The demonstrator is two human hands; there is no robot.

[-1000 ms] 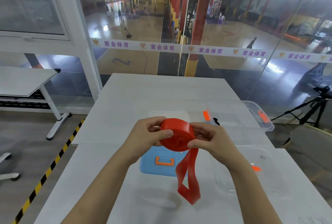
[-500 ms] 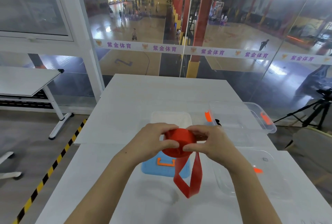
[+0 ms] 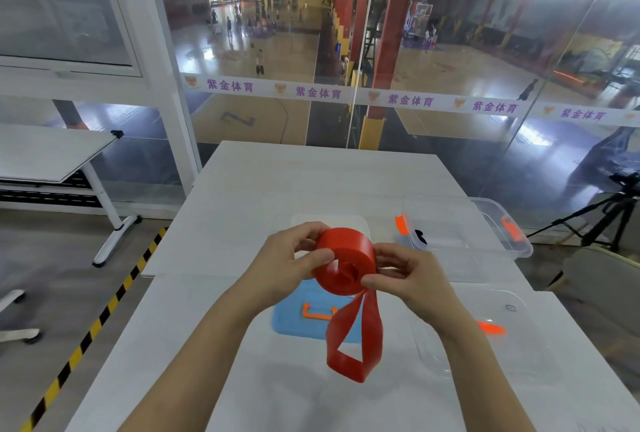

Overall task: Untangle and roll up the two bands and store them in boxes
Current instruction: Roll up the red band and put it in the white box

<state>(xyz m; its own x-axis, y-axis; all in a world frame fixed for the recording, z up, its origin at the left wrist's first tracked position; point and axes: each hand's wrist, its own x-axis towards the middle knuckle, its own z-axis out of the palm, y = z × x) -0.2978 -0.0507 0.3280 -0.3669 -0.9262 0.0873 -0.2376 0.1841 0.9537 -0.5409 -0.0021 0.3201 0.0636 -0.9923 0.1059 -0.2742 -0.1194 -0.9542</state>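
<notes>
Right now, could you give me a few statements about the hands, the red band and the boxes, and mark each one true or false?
1. Both the left hand and the right hand grip the red band. True.
2. The band is fully rolled up, with nothing hanging loose. False: a loose loop hangs below the roll.
3. A blue lid with an orange handle lies on the white table beneath the hands. True.
4. The red band lies inside the clear box on the right. False: the hands hold it above the table, and the box is off to one side.
</notes>
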